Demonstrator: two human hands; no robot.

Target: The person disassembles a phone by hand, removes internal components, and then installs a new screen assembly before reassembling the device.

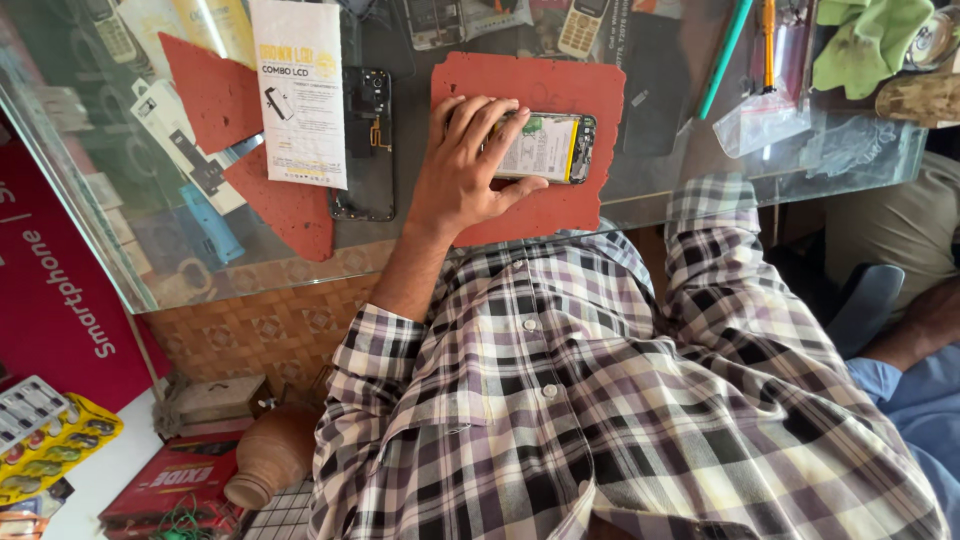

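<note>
1 opened smartphone (545,148), back cover removed, is laid flat on a red mat (560,85) near the front edge of the glass bench (650,190). Its battery and internals are exposed upward. The left hand (462,165) is laid over the phone's left end, with the fingers (480,125) draped across the top and the thumb (520,192) set under the lower edge; the grip is thus closed loosely on the phone. The right hand is not seen, only a checked sleeve (715,240) reaching the bench edge. The item is judged light, rigid, thin and fragile, with smooth edges liable to slip; the 2 long sides are best held, clear of the exposed parts. Alongside are noted 1 detached black rear shell (366,150), 1 white parts packet (300,90) and 1 green cloth (870,40).
</note>
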